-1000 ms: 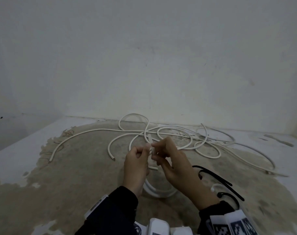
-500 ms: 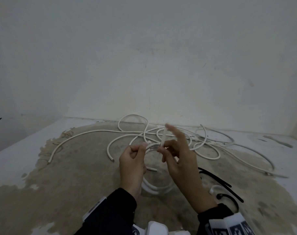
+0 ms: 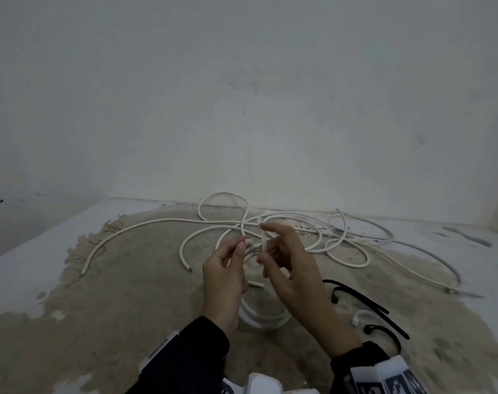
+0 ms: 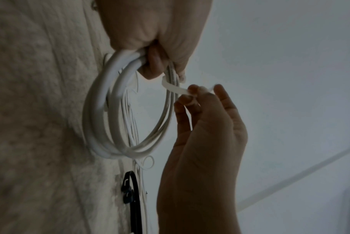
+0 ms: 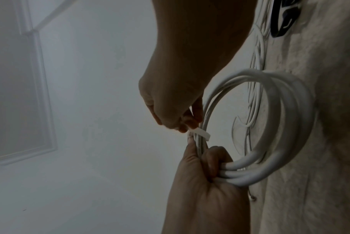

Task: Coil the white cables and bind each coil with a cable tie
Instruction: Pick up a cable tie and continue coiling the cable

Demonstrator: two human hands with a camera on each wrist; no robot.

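- Head view: my left hand holds the round coil of white cable, and my right hand pinches a thin white plastic cable tie just beside it.
- Left wrist view: my left fingers curl round the coil's top.
- Right wrist view: the tie wraps the coil between my hands.

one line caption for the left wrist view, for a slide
Left hand grips a coiled white cable while the right hand pinches a white cable tie looped around it.

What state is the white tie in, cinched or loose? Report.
Loose: the white cable tie arcs clear of the coil, its tail pinched by the right hand.
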